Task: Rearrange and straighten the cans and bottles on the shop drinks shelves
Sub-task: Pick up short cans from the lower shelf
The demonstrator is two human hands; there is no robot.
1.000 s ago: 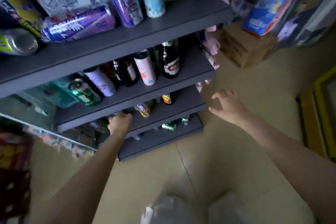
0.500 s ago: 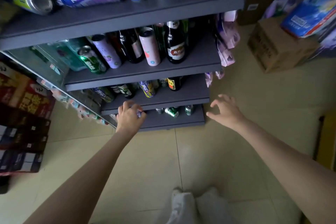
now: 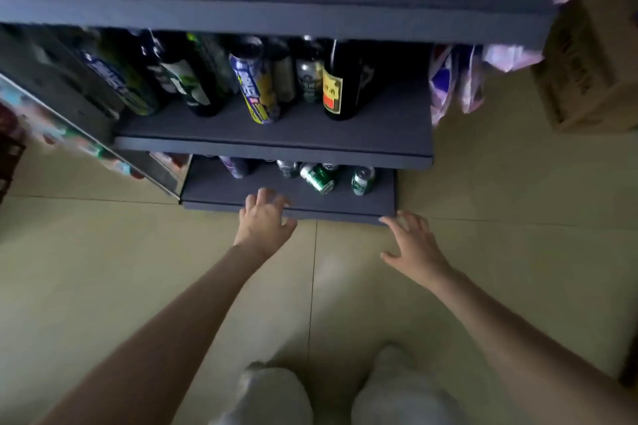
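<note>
A: What's on the bottom shelf (image 3: pixel 345 207)?
B: Green cans (image 3: pixel 317 178), one tipped. Bottles (image 3: pixel 340 79) stand on the shelf above.
A: Hands?
B: Left hand (image 3: pixel 264 222) and right hand (image 3: pixel 412 247) spread, empty, at its front edge, above the tile floor (image 3: pixel 500 190).

Grey shelf unit stands on tiled floor (image 3: pixel 500 269). Bottom shelf (image 3: pixel 241 188): one green can (image 3: pixel 317 178) lying on its side, another green can (image 3: pixel 362 181) just beside it, more cans behind, partly hidden. Middle shelf (image 3: pixel 379 134): dark bottle w/ yellow label (image 3: pixel 340 86), blue-yellow can (image 3: pixel 257 86), other bottles. Cardboard box (image 3: pixel 587 79) on floor at right.
</note>
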